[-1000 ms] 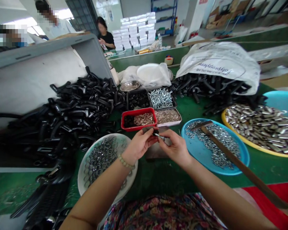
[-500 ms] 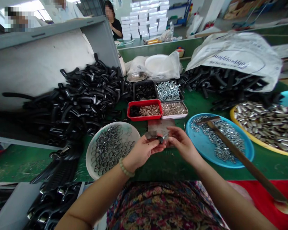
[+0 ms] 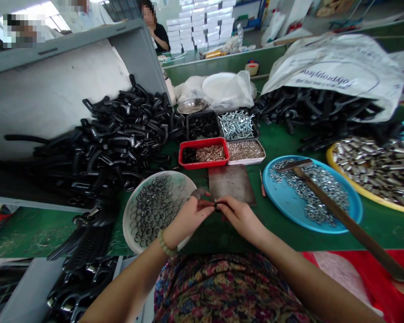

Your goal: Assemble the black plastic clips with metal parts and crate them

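My left hand (image 3: 189, 216) and my right hand (image 3: 239, 216) meet close to my body, just below a flat metal plate (image 3: 231, 183) on the green table. Both pinch one small dark part (image 3: 218, 205) between their fingertips; its shape is too small to make out. A white bowl of metal rings (image 3: 154, 207) sits right beside my left hand. A blue plate of small nuts (image 3: 313, 197) lies to the right, with a hammer (image 3: 340, 214) resting across it.
A red tray (image 3: 204, 154) and several small trays of screws (image 3: 237, 124) stand behind the plate. Piles of black handles (image 3: 121, 130) lie left and under a white sack (image 3: 336, 72) at right. A yellow dish of metal sleeves (image 3: 373, 168) is far right. People stand in the background.
Both hands have come down and nearer to my body, off the metal plate, which now shows bare. They still pinch the small part together.
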Demonstrator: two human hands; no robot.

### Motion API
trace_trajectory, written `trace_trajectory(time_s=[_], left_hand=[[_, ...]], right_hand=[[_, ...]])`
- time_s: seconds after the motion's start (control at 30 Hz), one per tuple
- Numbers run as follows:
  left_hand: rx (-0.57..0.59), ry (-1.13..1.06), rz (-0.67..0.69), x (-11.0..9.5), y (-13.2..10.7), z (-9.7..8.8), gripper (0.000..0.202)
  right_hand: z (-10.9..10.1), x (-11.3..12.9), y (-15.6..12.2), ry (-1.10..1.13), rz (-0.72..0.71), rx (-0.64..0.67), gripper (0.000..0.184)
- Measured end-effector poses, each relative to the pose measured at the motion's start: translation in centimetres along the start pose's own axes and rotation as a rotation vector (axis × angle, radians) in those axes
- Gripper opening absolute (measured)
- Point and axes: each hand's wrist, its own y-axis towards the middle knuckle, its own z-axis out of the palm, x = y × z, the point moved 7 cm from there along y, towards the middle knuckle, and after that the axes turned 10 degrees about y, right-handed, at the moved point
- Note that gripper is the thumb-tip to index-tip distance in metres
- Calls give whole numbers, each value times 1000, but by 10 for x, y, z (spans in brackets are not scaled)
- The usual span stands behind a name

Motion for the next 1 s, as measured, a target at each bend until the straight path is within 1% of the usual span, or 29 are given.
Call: trace_trajectory(time_s=[0.03,0.1,0.13,0.17,0.2,0.23,0.3,0.33,0.37,0.43,0.47,0.5,0.53,0.57,0.63,0.7,0.73,0.77,0.8,0.83,0.87,0.9,0.93,0.97,1.0], left_hand=[[-72,154,22,5,4,-20,25],[-252,486,60,15,12,-61,14],[-292,613,69,21,16,-76,10],[-295,702,76,25,21,-85,6],[-289,748,80,29,26,-91,4],[-277,752,72,30,30,-93,4],[-251,639,20,27,34,-86,8],[-223,524,-21,23,34,-76,12],[-177,377,-61,18,33,-62,16],[-46,52,-120,3,30,-24,25],[22,-94,-139,-6,28,-3,30],[85,-213,-154,-15,27,18,34],[143,-299,-163,-24,27,38,40],[193,-349,-165,-33,28,56,44],[297,-364,-133,-51,35,88,49],[415,-289,-50,-70,49,119,49],[454,-216,11,-80,59,134,47],[455,-111,84,-90,71,147,41],[423,23,168,-99,84,160,34],[359,203,261,-107,97,172,26],[278,406,343,-114,109,184,17],[245,586,412,-118,118,198,11],[225,711,453,-120,126,211,9],[222,790,476,-120,132,222,11],[230,823,486,-119,135,230,14]], right_hand=[[0,-5,1,111,44,-8,20],[-4,-14,4,294,105,-71,20],[-7,-16,5,340,105,-96,19],[-10,-16,5,354,89,-103,19],[-12,-14,4,341,62,-100,18],[-15,-10,1,305,27,-89,16],[-16,3,-7,167,-73,-22,18],[-15,12,-11,76,-135,34,20],[-13,19,-17,-19,-199,97,23],[-11,30,-27,-163,-308,193,27],[-15,34,-31,-197,-343,200,29],[-22,35,-34,-214,-363,175,31],[-32,34,-36,-221,-369,121,34],[-45,33,-40,-224,-367,47,37],[-74,26,-49,-239,-348,-93,43],[-102,16,-63,-253,-326,-197,41],[-115,10,-71,-243,-309,-250,37],[-128,5,-79,-214,-290,-318,33],[-142,-1,-88,-164,-265,-397,29],[-154,-7,-95,-102,-240,-476,26],[-163,-12,-102,-39,-217,-541,24],[-170,-16,-108,13,-204,-587,22],[-175,-18,-112,46,-196,-611,21],[-178,-20,-115,61,-186,-620,21],[-179,-21,-117,65,-177,-621,21]])
